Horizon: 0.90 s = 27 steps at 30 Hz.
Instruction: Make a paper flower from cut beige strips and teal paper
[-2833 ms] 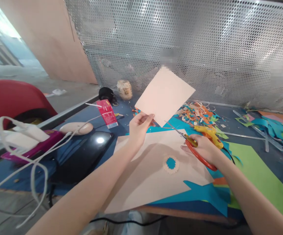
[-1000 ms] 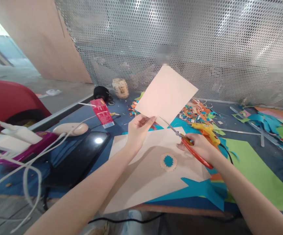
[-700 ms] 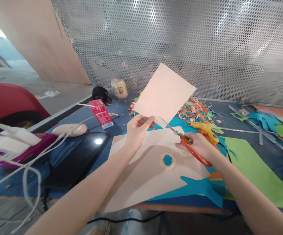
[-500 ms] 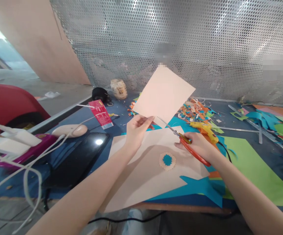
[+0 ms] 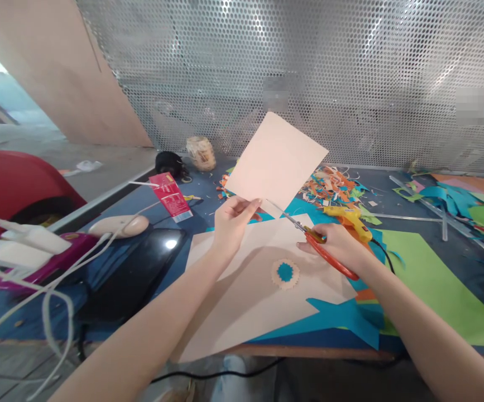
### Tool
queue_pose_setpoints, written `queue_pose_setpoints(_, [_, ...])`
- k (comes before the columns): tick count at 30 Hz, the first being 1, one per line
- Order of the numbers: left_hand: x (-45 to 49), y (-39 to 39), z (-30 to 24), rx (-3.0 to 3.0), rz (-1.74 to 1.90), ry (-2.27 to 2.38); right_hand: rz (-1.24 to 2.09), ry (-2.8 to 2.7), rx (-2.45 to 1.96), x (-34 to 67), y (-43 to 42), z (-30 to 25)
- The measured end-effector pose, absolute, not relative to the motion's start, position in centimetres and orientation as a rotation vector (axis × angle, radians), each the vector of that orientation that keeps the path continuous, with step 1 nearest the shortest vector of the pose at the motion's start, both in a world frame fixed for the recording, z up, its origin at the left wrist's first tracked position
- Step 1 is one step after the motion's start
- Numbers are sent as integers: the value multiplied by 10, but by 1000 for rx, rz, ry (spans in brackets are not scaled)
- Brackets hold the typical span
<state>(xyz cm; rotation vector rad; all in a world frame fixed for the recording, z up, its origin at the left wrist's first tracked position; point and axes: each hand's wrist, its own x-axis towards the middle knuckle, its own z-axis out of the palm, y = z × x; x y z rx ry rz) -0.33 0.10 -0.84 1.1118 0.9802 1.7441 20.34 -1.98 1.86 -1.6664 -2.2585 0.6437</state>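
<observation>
My left hand (image 5: 234, 222) pinches the lower left edge of a pale cream sheet of paper (image 5: 277, 159), which is held up tilted above the table. In my right hand (image 5: 337, 245) is a pair of scissors (image 5: 331, 261) with red-orange handles. Their blades lie at the sheet's bottom corner, near my left fingertips; whether they are cutting I cannot tell. Below, a larger cream sheet (image 5: 242, 312) lies flat on the table. On it rests a small cream ring with a jagged edge and a blue centre (image 5: 285, 272).
A yellow glue gun (image 5: 350, 220) lies right of my right hand, beside green paper (image 5: 434, 279). Behind are paper scraps (image 5: 331, 187). At left are a phone (image 5: 135, 279), a mouse (image 5: 119, 226), a pink drink carton (image 5: 170, 196) and a purple power strip (image 5: 74, 245) with white cables.
Both hands keep nearly the same pose, with the sheet and the scissors almost unmoved. The whole view has shifted slightly.
</observation>
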Motion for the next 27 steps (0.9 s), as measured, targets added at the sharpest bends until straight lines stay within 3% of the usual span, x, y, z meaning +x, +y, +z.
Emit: queue_pose_setpoints(27, [-6,3,-10,1131,1713,1015,612,-2306,-1675,204,-19,20])
